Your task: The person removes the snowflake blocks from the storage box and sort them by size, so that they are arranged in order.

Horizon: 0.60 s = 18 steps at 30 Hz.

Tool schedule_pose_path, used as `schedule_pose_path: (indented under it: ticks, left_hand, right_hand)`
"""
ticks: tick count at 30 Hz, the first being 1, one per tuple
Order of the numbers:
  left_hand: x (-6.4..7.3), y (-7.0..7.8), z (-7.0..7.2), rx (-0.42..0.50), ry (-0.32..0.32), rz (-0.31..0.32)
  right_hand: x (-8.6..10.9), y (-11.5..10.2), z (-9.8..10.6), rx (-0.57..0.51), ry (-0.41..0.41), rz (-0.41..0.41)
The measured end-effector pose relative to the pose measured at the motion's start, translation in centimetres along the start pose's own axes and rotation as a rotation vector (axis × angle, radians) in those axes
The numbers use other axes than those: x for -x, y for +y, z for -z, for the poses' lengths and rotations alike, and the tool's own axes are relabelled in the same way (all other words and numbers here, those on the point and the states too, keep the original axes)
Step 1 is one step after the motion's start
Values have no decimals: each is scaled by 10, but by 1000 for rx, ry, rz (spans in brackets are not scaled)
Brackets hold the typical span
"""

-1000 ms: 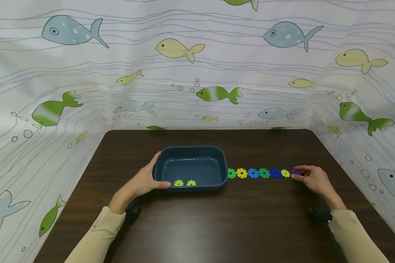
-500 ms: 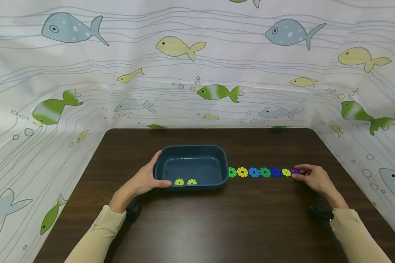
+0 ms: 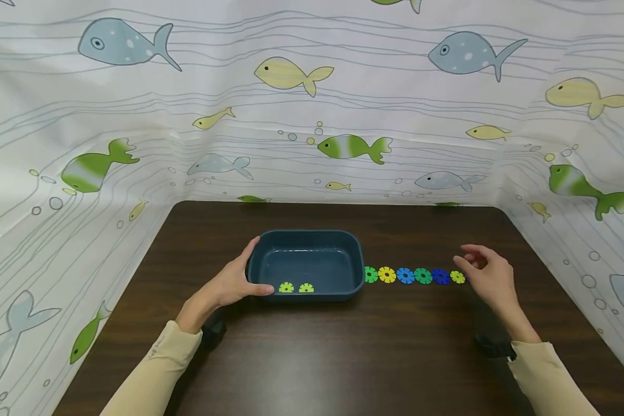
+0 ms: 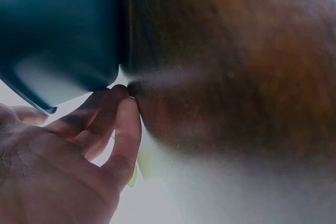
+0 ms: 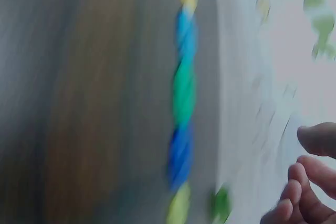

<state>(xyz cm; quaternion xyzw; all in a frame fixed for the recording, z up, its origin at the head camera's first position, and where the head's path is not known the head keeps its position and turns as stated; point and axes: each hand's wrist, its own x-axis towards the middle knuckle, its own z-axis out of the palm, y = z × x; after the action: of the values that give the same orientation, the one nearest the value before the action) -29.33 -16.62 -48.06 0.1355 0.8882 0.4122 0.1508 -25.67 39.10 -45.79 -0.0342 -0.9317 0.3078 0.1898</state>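
Observation:
A dark blue rectangular dish [image 3: 312, 297] sits on the table, two lime notched discs [image 3: 306, 288] showing just inside its front wall. My left hand [image 3: 234, 282] grips its left end, thumb on the front rim and fingers along the side. From the dish's right side runs a row of flat, flower-shaped plastic discs: green [image 3: 371, 274], yellow [image 3: 387, 274], light blue [image 3: 405, 275], green [image 3: 423, 275], dark blue [image 3: 440, 276], lime [image 3: 457, 277] and a sliver of purple [image 3: 468, 278]. Over the purple end hovers my right hand [image 3: 491, 277], thumb and forefinger apart, holding nothing.
The dark brown wooden table [image 3: 333, 352] is enclosed at the back and both sides by a white fish-print cloth [image 3: 426, 104]. The right wrist view is blurred by motion.
My right hand has let go of the purple disc and risen up from the row's right end, its fingers spreading. The left hand keeps its grip on the dish.

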Motion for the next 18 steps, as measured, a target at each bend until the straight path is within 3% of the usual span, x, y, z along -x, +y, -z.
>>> schedule_pose_path:
  ticks: [3, 7, 13, 18]
  left_hand:
    - [0, 0, 0, 5, -1, -1]
    - [0, 0, 1, 9, 0, 3]
    - [2, 1, 3, 25, 10, 7]
    - [2, 1, 1, 35, 8, -3]
  right_hand:
    - [2, -37, -13, -71, -28, 101]
    - [3, -89, -39, -165, -138, 221]
    - [4, -154, -89, -241, -414, 398]
    - [2, -181, -119, -186, -615, 496]
